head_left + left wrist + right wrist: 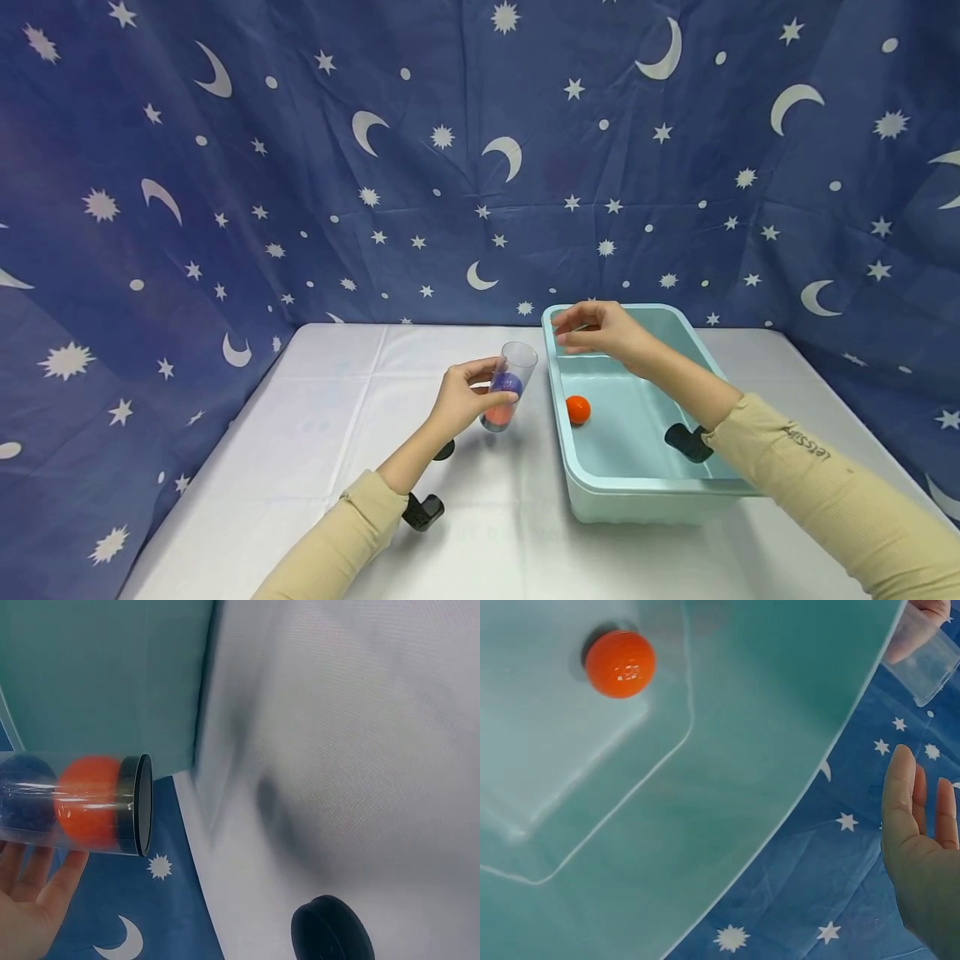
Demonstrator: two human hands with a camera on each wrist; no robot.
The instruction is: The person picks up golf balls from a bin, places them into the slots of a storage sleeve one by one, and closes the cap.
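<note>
My left hand (467,398) grips a clear plastic tube (519,357) that leans a little to the right, above the table just left of the bin. Inside the tube a purple-blue ball (26,793) lies against an orange ball (91,801), which is next to the tube's black end cap (142,806). The tube's other end looks uncovered in the head view. Over the left rim of the pale teal bin (564,425), my right hand (603,333) hovers with loosely bent fingers and nothing in them. Another orange ball (577,410) rests on the bin floor.
A round black lid (330,930) is on the white-covered table (330,442), near my left wrist. Small black cameras (423,512) are worn at both wrists. Behind the table hangs a blue curtain (420,183) with moons and stars.
</note>
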